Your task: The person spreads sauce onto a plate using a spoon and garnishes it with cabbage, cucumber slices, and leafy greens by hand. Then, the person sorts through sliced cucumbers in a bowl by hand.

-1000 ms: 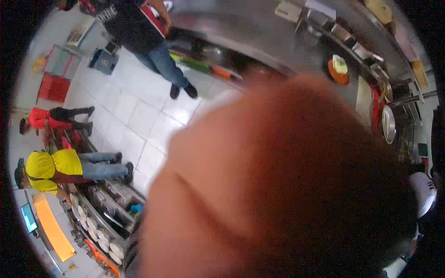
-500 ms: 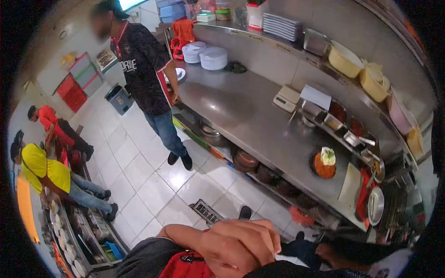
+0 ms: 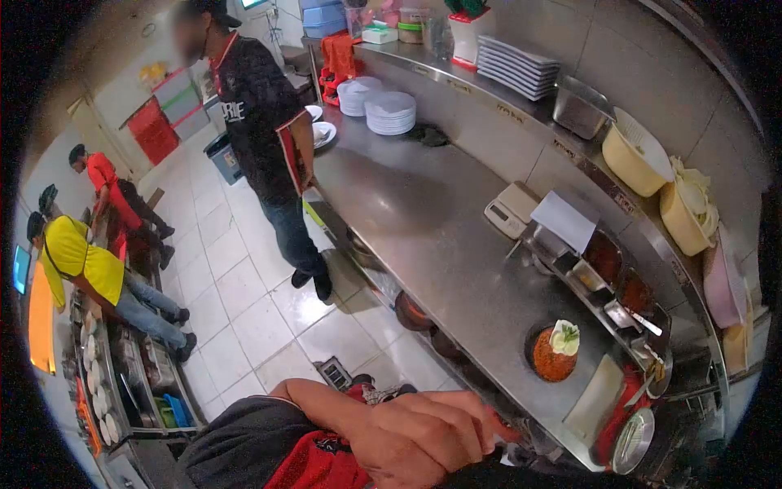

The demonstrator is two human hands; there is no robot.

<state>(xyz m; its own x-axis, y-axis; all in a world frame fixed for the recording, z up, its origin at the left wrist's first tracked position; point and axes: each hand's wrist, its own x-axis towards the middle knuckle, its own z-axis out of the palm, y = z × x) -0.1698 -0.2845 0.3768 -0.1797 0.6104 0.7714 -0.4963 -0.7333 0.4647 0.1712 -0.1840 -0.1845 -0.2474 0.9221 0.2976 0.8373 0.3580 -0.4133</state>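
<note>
My left hand (image 3: 428, 436) is at the bottom middle of the head view, in front of my chest. Its fingers are curled closed, and whatever may be inside them is hidden. The forearm comes out of a dark sleeve (image 3: 236, 444) beside a red part of my shirt. My right hand does not show. Beyond the left hand stands the steel counter (image 3: 456, 269). On it, towards the right, lies a round mound of orange-red food (image 3: 550, 367) topped by a white piece (image 3: 564, 336) with green garnish. The left hand is apart from both.
A co-worker (image 3: 261, 122) stands by the counter's far end; two others (image 3: 85, 257) (image 3: 114, 183) work at the left. The counter holds stacked plates (image 3: 391, 112), a scale (image 3: 511, 209), metal food containers (image 3: 586, 277) and a white board (image 3: 595, 399). Baskets (image 3: 635, 151) line the shelf.
The view has shifted, so the counter and its dish appear lower and the dish further left. My left hand stays closed before my chest, slightly lower in view.
</note>
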